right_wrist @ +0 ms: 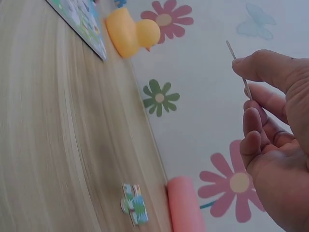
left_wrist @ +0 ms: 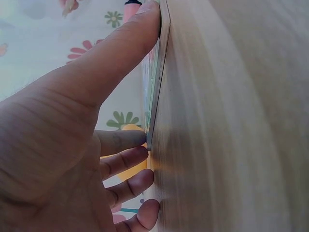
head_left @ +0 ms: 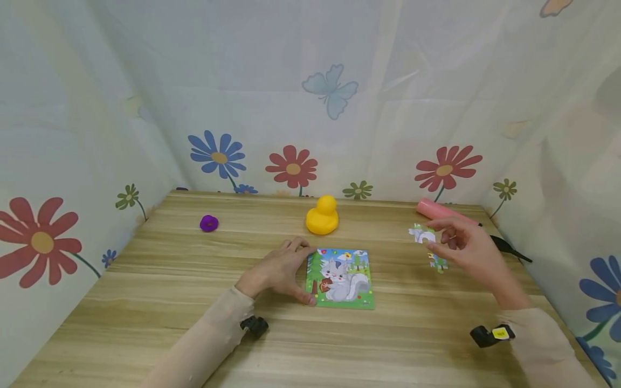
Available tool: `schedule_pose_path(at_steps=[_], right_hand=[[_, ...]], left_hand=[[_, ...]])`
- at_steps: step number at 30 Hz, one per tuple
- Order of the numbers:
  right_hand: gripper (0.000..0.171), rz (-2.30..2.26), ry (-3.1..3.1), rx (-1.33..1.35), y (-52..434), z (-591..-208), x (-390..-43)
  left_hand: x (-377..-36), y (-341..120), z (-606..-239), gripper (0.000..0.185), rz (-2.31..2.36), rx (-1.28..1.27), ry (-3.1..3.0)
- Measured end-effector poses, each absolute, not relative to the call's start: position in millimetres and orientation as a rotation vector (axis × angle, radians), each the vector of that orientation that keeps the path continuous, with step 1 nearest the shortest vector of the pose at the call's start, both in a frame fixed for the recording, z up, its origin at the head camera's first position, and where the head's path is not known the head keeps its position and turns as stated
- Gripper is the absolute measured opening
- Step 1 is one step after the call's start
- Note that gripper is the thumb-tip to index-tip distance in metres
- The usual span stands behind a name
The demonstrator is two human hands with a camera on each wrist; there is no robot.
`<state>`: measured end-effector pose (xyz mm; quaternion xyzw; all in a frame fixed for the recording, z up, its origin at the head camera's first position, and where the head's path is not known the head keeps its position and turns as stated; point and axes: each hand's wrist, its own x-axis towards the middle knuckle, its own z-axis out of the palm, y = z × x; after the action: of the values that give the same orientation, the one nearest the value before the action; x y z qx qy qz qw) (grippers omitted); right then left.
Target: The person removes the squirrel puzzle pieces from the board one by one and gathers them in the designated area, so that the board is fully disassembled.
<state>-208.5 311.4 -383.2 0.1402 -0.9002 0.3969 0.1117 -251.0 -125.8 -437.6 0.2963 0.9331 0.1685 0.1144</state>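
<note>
Wooden table (head_left: 170,323): my left hand (head_left: 278,269) braces the puzzle (head_left: 340,278) edge with thumb and fingers; my right hand (head_left: 466,245) pinches a piece (head_left: 421,235) aloft, another piece (head_left: 439,262) below, duck (head_left: 322,216) behind.

light: bright, even, diffuse | shadows: soft | blur: wrist views; edges bowed

The left hand (head_left: 278,269) lies low at the centre, fingers and thumb spread and nearly straight — the right hand (head_left: 461,245) hovers raised at right, thumb and fingertips pinched together.
</note>
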Motion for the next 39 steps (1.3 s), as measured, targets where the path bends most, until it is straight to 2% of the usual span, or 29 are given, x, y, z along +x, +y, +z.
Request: schedule_pose_path(at_steps=[12, 20, 31, 39], right_hand=[[0.039, 1.172, -2.657, 0.358, 345.5, -396.3, -196.6], [0.041, 1.106, -2.743, 0.347, 366.0, -420.8, -191.0], [0.043, 1.164, -2.863, 0.289, 378.8, -456.5, -178.8], [0.043, 1.212, -2.911, 0.274, 381.6, -464.3, -176.0]], left_hand=[[-250.6, -125.9, -437.2, 0.127, 0.474, 0.877, 2.736], [-250.8, -126.0, -437.4, 0.127, 0.466, 0.88, 2.741], [-251.3, -126.1, -438.7, 0.128, 0.469, 0.88, 2.739], [-250.9, -125.7, -438.3, 0.127, 0.467, 0.884, 2.742]])
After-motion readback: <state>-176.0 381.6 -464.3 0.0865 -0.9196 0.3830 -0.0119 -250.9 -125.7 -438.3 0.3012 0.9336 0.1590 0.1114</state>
